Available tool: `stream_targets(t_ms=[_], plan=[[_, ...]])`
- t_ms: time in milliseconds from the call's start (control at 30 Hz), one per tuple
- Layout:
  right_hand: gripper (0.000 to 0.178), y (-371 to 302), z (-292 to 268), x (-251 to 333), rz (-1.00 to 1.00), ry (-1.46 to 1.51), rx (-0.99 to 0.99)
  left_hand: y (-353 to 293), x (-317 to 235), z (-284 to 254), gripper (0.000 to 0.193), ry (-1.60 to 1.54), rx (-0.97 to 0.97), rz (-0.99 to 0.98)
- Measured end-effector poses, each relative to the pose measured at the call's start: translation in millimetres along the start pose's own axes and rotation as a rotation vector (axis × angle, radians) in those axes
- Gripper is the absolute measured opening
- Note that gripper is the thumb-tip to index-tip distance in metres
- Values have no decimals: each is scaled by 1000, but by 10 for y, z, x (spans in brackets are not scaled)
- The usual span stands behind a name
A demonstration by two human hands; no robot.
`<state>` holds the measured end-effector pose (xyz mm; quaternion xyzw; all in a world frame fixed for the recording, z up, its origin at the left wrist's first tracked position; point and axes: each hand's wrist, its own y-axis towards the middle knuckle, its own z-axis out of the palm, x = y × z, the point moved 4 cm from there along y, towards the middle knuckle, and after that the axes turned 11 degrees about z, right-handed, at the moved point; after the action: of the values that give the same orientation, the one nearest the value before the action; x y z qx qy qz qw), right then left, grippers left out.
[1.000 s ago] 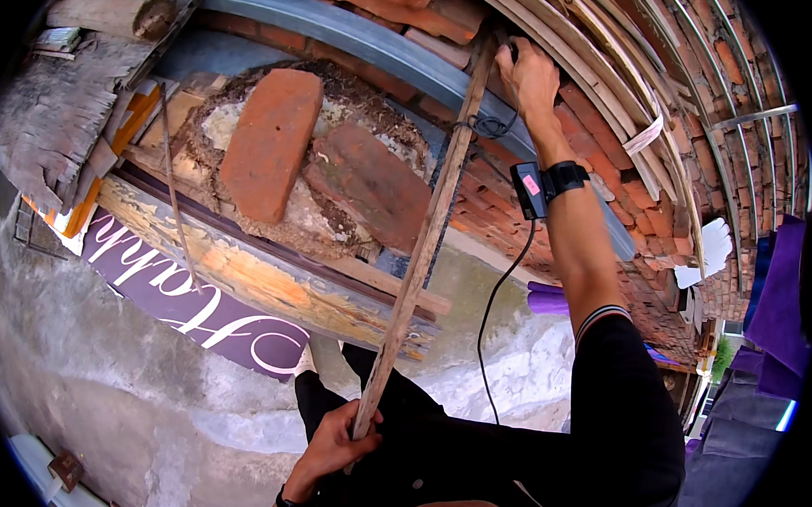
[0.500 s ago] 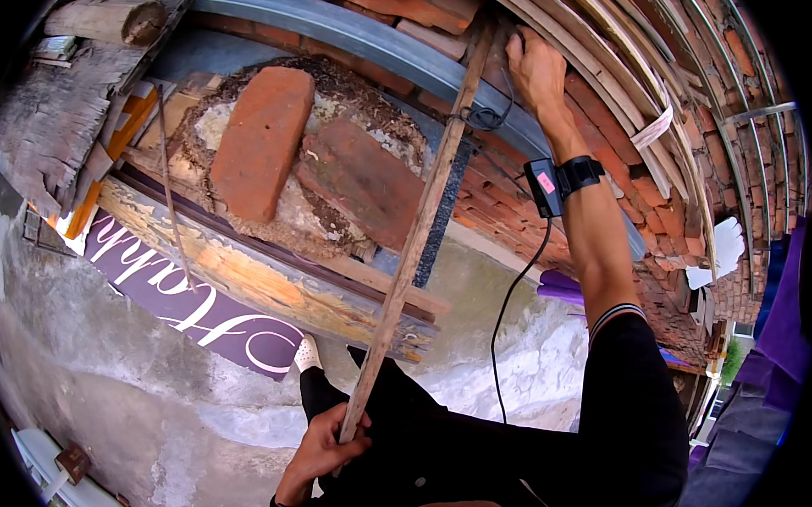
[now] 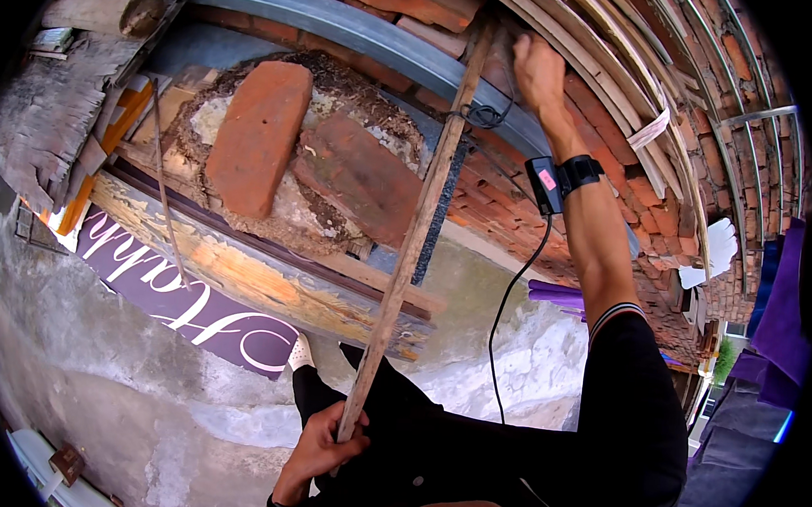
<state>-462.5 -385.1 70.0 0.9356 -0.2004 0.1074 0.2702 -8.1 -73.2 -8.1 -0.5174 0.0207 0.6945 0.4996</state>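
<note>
My left hand (image 3: 327,439) is wrapped round the lower end of a long, narrow wooden strip (image 3: 413,245). The strip slants up and away to the brickwork at the top. A thin dark wire (image 3: 485,116) is looped round its upper part, with loose coils hanging to the right. Stretched far forward, my right hand (image 3: 539,69) is closed beside the strip's top end, over the bricks. The wire runs up close to its fingers, but what they grip, if anything, is hidden. A grey metal bar (image 3: 344,32) passes behind the strip.
Two loose bricks, one orange-red (image 3: 261,136) and one darker (image 3: 359,178), lie on crumbled mortar left of the strip. A weathered plank (image 3: 231,254) and purple sign (image 3: 165,287) lie nearer. Long wooden strips (image 3: 608,71) are stacked at right. A black cable (image 3: 491,341) hangs from my right wrist.
The view has shifted slightly. My right hand's fingers have moved a little rightward from the strip's top end. My left hand keeps its hold on the wooden strip.
</note>
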Motion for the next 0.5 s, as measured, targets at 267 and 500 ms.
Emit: stream_targets(t_ms=[267, 500], plan=[[33, -6, 13, -16, -53, 33, -154, -56, 37, -26, 26, 4, -20, -10], [35, -28, 53, 4, 65, -3, -170, -15, 17, -21, 28, -19, -18, 16]])
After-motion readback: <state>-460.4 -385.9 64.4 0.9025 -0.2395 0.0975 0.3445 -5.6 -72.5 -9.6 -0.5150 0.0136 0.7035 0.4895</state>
